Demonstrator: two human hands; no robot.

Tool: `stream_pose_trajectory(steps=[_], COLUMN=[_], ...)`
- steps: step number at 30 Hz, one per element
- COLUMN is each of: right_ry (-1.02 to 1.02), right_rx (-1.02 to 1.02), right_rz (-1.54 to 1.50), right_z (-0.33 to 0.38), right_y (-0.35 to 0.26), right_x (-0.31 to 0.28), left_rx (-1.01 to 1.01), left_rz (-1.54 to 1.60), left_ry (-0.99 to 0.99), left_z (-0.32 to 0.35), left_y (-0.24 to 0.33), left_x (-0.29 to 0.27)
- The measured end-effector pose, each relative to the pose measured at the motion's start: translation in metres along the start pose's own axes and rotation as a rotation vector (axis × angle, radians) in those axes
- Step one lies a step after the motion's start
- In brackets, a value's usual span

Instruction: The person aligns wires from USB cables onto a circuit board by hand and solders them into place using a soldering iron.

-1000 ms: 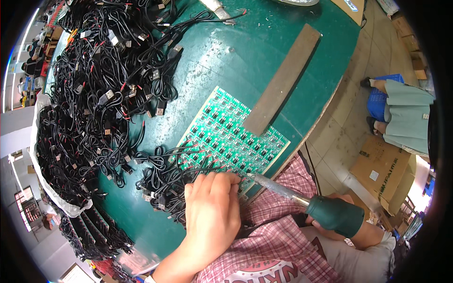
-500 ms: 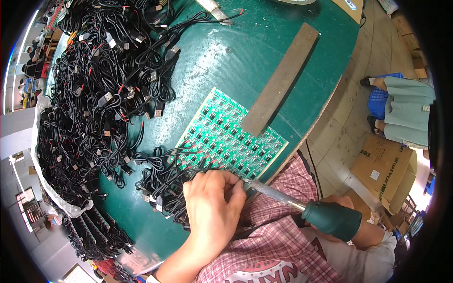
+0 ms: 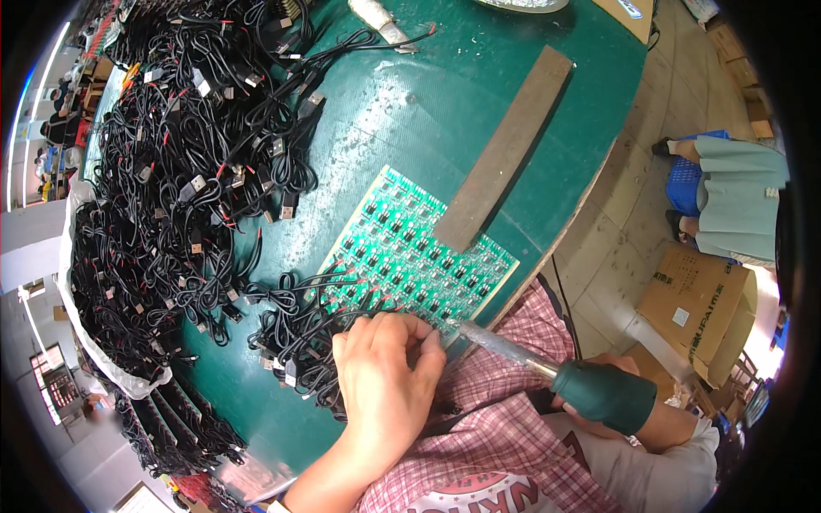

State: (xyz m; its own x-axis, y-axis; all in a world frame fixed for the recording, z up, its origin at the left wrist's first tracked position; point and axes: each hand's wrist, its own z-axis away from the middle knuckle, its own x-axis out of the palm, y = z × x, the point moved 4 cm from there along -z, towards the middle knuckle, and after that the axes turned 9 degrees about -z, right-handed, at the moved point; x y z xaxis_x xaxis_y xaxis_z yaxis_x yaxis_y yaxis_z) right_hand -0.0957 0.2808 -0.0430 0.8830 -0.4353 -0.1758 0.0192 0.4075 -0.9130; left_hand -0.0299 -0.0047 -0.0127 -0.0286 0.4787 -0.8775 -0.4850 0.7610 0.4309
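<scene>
The left hand (image 3: 389, 389) rests at the near edge of the green circuit panel (image 3: 410, 256), its fingers curled and pinched on something thin, probably the ends of the black cables (image 3: 299, 333) that lie just beside it. I cannot see the exact wire under the fingers. The right hand (image 3: 603, 410) is closed around the green handle of the soldering iron (image 3: 547, 372), and the metal shaft points left toward the panel's near edge, close to the left fingertips.

The main risk, I think, is a burn: the hot tip is very near the fingertips, and a small slip could touch skin or melt the insulation of a cable. The panel sits partly over the desk (image 3: 428, 111) edge near the person's lap, held only by the brown bar (image 3: 505, 150) lying across its far corner, so pressure on the near edge could tilt it. The iron is also above the pink checked cloth on the lap.

Room is narrow. To the left, the big heap of black cables (image 3: 171, 197) covers most of the desk. Bare green surface is free only beyond the panel and around the bar. On the right the desk ends, and cardboard boxes (image 3: 693, 299) stand on the floor there.
</scene>
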Motion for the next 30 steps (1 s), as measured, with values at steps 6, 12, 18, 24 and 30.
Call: stream_pose_trajectory(steps=[6,12,18,24,30], right_ry=[-0.011,0.02,0.042,0.097,0.119], right_rx=[-0.005,-0.094,-0.153,-0.285,-0.096], right_rz=[0.073,0.156,0.276,0.446,0.31], right_z=[-0.005,-0.008,-0.015,-0.014,-0.032], right_y=[-0.004,-0.009,-0.012,-0.003,-0.026], right_x=[0.0,0.001,0.0,-0.006,-0.025], left_rx=[-0.017,-0.015,-0.008,0.373,0.417], left_rz=[-0.012,0.008,-0.007,-0.455,-0.54], left_ry=[0.002,0.007,0.01,0.034,-0.126], left_z=[0.001,0.003,0.003,0.044,0.055], left_y=[0.001,0.001,-0.001,-0.004,-0.021], left_x=[0.001,0.002,0.003,-0.001,-0.018])
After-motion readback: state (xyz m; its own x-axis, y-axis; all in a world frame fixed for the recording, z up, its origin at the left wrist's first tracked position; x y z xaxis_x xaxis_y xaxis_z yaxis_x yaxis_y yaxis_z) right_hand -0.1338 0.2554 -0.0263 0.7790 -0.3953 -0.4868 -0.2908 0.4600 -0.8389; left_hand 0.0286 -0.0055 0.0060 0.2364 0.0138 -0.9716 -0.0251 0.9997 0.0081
